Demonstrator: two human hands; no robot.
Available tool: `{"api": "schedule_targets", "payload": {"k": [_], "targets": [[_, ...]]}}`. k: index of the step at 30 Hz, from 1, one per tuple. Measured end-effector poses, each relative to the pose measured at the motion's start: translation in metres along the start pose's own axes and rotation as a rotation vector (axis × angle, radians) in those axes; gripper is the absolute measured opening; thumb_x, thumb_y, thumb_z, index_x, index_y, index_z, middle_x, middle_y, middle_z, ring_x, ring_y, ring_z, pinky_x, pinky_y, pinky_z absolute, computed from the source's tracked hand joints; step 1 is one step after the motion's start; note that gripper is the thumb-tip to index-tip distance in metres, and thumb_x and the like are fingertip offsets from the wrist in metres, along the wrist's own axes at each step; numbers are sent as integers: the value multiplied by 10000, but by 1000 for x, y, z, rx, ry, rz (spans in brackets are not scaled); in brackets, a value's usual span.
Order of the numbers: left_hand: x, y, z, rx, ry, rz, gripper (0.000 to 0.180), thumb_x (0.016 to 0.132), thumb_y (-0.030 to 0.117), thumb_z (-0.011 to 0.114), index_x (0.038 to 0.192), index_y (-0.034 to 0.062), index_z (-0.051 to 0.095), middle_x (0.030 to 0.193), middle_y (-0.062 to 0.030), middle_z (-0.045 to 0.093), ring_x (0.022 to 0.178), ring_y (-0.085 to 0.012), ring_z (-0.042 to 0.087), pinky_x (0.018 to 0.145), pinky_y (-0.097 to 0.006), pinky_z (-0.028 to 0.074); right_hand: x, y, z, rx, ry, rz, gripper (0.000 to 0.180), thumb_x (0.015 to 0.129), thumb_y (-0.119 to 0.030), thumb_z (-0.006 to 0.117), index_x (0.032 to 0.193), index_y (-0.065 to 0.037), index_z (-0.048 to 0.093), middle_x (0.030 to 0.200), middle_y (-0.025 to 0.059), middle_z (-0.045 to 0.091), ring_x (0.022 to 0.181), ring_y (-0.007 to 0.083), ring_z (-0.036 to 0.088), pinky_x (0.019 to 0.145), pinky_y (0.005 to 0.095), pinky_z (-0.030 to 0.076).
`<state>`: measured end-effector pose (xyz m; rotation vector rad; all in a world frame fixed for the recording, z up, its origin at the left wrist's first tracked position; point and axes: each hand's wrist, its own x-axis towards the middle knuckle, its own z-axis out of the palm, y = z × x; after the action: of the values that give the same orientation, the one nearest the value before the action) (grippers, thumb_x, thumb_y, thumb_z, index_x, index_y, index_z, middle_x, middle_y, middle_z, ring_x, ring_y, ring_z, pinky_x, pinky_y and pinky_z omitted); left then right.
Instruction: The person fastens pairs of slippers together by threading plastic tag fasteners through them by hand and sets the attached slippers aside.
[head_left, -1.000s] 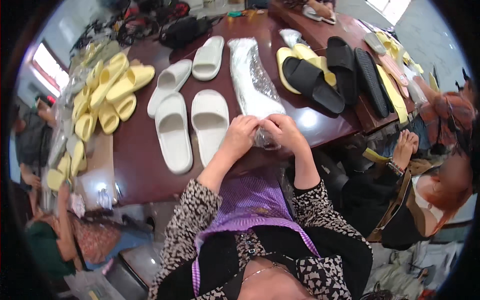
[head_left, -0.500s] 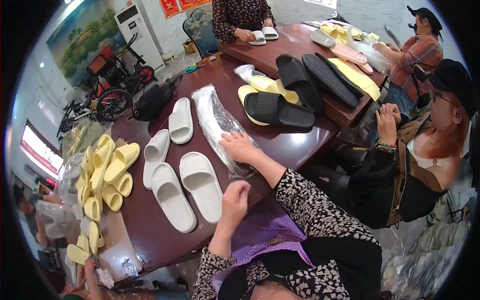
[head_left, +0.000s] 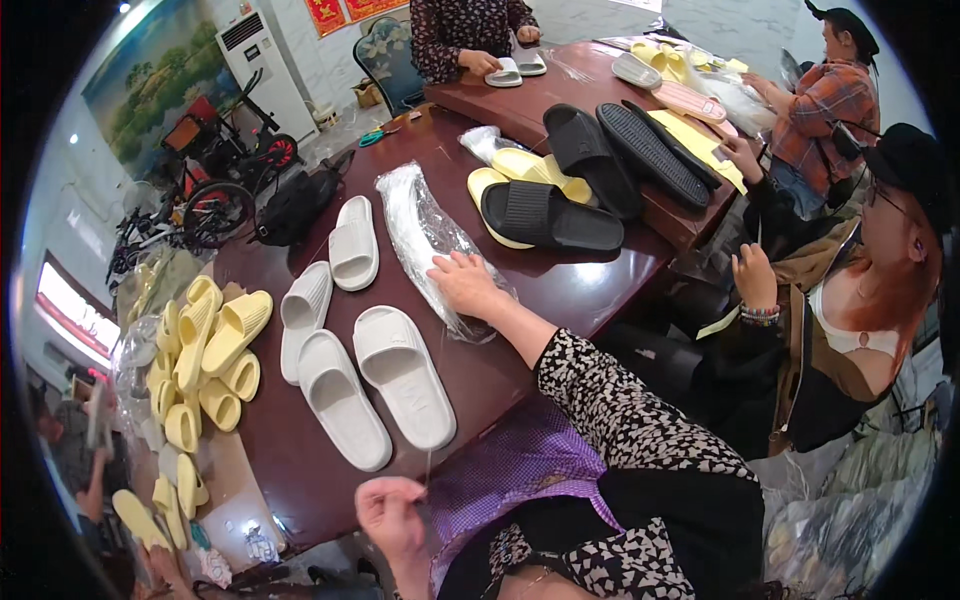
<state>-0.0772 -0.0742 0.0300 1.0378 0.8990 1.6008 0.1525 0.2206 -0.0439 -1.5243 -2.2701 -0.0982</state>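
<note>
Hands have been parted: right hand (head_left: 462, 283) is laid flat on the plastic bag (head_left: 425, 235); left hand (head_left: 392, 515), withdrawn below the white slippers (head_left: 370, 385), pinches a thin strand.

The desk (head_left: 560, 290) looks like dark reddish-brown wood with a glossy, polished finish that throws back light. The clear plastic bag (head_left: 425, 230) under the right hand (head_left: 465, 283) is thin, crinkled film, shiny with white glints. The two white slides (head_left: 375, 385) nearest the person look like smooth, matt moulded foam or rubber, and the yellow slides (head_left: 205, 345) piled at the desk's left end have the same dull finish. The black slides (head_left: 550, 215) are matt too, with ribbed straps and finely grooved soles. The person's sleeve (head_left: 610, 400) is soft printed cloth; the purple lap cloth (head_left: 520, 465) looks woven and matt.
</note>
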Motion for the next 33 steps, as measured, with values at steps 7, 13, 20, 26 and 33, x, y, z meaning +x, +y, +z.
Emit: {"api": "schedule_targets", "payload": {"k": [7,13,20,26,33], "targets": [[-19,59,-62,-60,129,221,107,894,57,582,946,39,490,758,-100,555,661,-189,530,619,-302,479,4,6,6,-23,126,36,298,826,-150,556,1123,-149,591,1286,65,508,1192,317,462,963,514,328],[-9,54,-47,67,163,231,70,918,62,555,969,43,510,834,-94,568,724,-175,535,644,-293,472,-15,-36,-56,489,272,-118,172,792,-161,654,941,-78,669,976,108,652,904,277,627,798,408,474],[29,28,8,190,72,254,86,878,-31,535,950,4,502,888,-154,611,756,-179,561,695,-275,474,-106,-149,-137,1323,-315,-394,164,831,-92,654,966,1,643,854,111,650,779,191,632,698,309,497],[37,24,30,196,50,255,100,885,-28,526,982,-6,516,903,-141,612,725,-145,552,673,-241,464,-120,-155,-131,1422,-257,-264,142,828,-95,649,924,10,636,803,90,657,729,149,624,662,294,504],[21,9,44,39,90,-222,142,877,-29,514,1019,-24,527,894,-119,623,605,-106,522,565,-199,436,-112,-140,-139,1682,-169,23,77,880,-86,615,885,-15,645,756,0,627,662,55,579,591,214,486]]}}
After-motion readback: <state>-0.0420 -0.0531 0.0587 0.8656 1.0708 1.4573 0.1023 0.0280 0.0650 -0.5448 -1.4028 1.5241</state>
